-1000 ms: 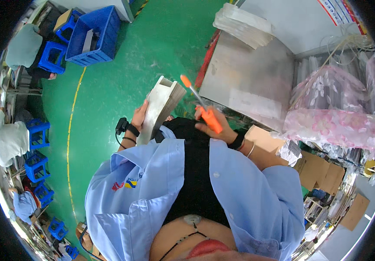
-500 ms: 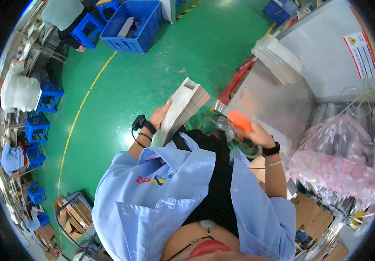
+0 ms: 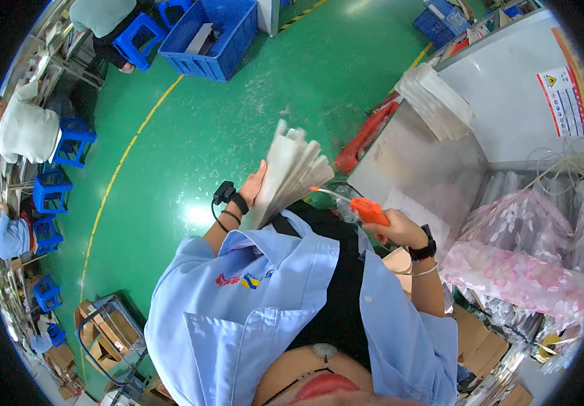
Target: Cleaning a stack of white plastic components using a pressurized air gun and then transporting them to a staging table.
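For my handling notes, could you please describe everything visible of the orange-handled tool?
The orange-handled tool has a chunky handle that looks like plastic, a thin, pale shaft that appears slightly curved, and a small orange tip. The right hand grips the handle's rear. The tip points left, toward the stack of off-white strips; whether they touch, I cannot tell.

Left hand (image 3: 254, 186), one: closed in a grip, a digit pointing far. Left forearm (image 3: 214, 235), one: bare, slanting far and rightward to the wrist. Right hand (image 3: 402, 230), one: curled in a grip, slightly nearer. Right forearm (image 3: 428, 294), one: bare, leaning left toward its far end.
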Motion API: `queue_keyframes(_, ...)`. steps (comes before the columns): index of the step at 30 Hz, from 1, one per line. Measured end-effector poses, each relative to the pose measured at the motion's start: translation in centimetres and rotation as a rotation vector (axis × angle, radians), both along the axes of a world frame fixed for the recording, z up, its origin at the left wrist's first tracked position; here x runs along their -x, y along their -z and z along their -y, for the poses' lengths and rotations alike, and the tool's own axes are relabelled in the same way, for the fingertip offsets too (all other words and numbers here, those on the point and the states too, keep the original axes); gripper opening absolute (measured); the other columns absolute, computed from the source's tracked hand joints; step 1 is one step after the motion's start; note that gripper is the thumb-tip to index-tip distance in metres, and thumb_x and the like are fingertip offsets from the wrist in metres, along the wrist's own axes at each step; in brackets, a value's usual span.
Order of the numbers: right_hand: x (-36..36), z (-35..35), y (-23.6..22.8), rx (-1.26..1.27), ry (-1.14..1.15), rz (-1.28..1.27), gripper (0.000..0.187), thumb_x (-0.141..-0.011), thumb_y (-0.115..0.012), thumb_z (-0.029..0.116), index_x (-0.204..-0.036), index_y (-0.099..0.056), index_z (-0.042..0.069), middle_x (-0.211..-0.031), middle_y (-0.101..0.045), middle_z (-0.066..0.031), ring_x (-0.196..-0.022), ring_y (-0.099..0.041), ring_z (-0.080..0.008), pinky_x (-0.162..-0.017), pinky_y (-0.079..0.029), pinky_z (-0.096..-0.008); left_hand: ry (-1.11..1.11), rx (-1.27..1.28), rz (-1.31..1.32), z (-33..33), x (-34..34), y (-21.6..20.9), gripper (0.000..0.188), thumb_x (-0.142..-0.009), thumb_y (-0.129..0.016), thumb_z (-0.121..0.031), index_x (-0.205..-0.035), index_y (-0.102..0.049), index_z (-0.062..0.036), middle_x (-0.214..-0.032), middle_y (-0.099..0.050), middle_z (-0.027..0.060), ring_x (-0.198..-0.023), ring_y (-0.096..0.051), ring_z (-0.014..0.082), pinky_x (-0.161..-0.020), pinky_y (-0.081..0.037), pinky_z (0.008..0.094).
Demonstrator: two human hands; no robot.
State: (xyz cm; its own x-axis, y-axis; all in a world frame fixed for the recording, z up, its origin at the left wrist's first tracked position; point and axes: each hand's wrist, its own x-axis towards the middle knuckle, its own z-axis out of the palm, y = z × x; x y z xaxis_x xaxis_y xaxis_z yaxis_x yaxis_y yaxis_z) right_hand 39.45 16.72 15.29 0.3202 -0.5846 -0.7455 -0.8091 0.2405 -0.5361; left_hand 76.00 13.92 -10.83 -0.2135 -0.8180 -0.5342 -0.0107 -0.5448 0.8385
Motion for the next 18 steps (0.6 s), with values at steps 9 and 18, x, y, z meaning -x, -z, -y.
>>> queue_keyframes(9, -0.3, -0.6, -1.3, -0.059, 0.170, 0.370, 0.040, -0.085, -0.065, 0.040, -0.081, -0.061, 0.001, -0.059, -0.056, -0.0029, -0.053, -0.053, -0.0117, -0.053, -0.044, -0.0275, -0.078, -0.131, 0.029, 0.8, 1.2, -5.3, 0.077, -0.091, -0.037, -0.066, -0.107, -0.066, 0.0039, -0.096, -0.067, 0.0130, -0.089, -0.059, 0.0163, -0.083, -0.046, 0.0311)
queue_keyframes(18, 0.0, -0.2, -1.7, -0.070, 0.157, 0.253, 0.040, -0.086, -0.064, 0.039, -0.077, -0.060, 0.000, -0.058, -0.056, -0.0031, -0.053, -0.054, -0.0114, -0.052, -0.044, -0.0274, -0.133, -0.159, -0.021, 0.5, 0.9, -3.7, 0.077, -0.089, -0.041, -0.066, -0.109, -0.063, 0.0055, -0.098, -0.066, 0.0140, -0.086, -0.059, 0.0172, -0.079, -0.047, 0.0314)
